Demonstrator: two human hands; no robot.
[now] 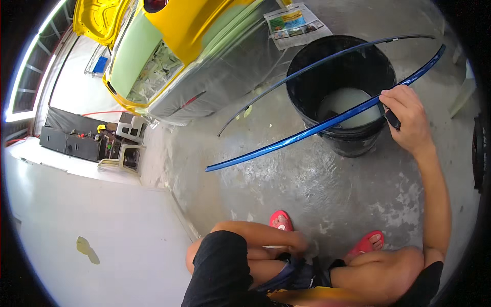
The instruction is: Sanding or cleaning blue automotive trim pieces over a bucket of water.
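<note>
My right hand is closed on a long, glossy blue trim strip, gripping it right of its middle. The strip slants up to the right across the front of a black bucket. A small black piece juts out below my fingers; I cannot make out what it is. Behind it, a thinner dark blue strip arches over the bucket's mouth. Cloudy liquid lies inside the bucket. Down by my lap, my left hand is blurred, and its fingers do not show clearly.
The grey concrete floor looks wet and shiny. A yellow car body, partly masked with plastic and paper, stands at the far left. A newspaper lies behind the bucket. Tools and a plastic chair are at the left, past a white panel.
</note>
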